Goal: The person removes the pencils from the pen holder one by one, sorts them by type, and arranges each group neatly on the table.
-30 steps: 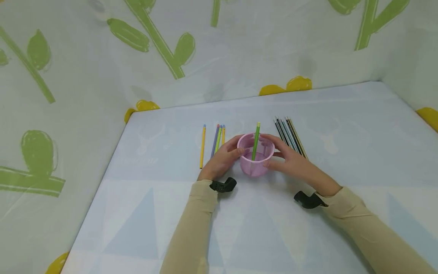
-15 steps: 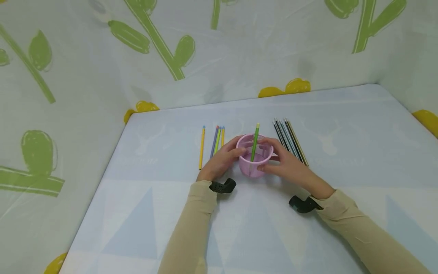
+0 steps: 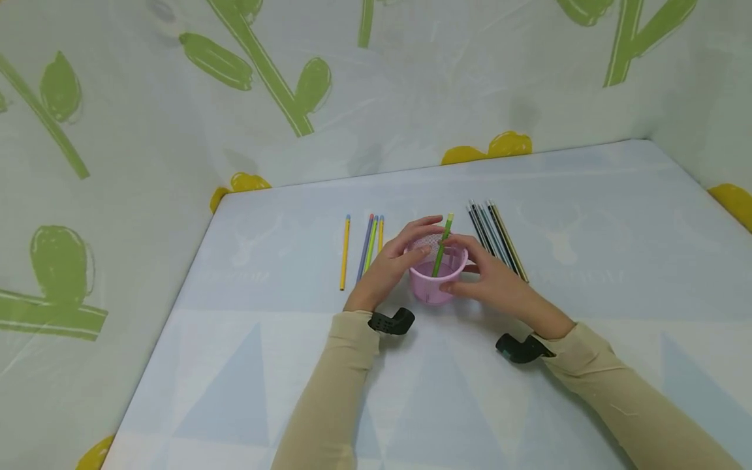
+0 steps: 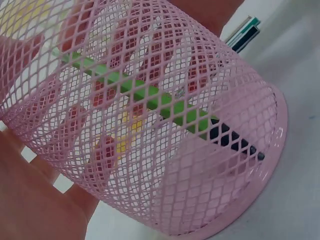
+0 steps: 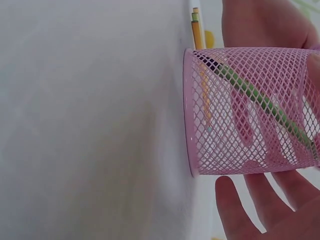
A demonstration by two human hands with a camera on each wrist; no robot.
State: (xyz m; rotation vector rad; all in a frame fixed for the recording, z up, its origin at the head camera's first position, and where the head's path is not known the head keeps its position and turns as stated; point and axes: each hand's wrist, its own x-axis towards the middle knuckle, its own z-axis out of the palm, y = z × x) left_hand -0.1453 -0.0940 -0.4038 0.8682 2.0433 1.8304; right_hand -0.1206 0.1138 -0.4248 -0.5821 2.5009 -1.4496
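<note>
A pink mesh pencil cup (image 3: 431, 292) stands upright between both hands. Inside it a green pencil (image 3: 439, 258) leans, dark end down at the base, as the left wrist view shows through the mesh (image 4: 200, 165). My left hand (image 3: 384, 269) grips the cup's left side, thumb at the rim and upper fingers stretched over the far edge near the pencil. From the right, my right hand (image 3: 499, 284) holds the cup, thumb at the front rim, index finger beside the pencil. Whether that finger touches the pencil is hard to tell.
Left of the cup lie a yellow pencil (image 3: 344, 253) and a small group of coloured pencils (image 3: 369, 245), partly behind the left hand. Several dark, grey and gold pencils (image 3: 498, 238) lie to the right. A patterned wall covering (image 3: 376, 98) rises behind the table (image 3: 247, 261).
My left hand has shifted right and up, its fingers now reaching over the cup's far rim. The pencil leans further right. My right hand's grip on the rim has shifted slightly left.
</note>
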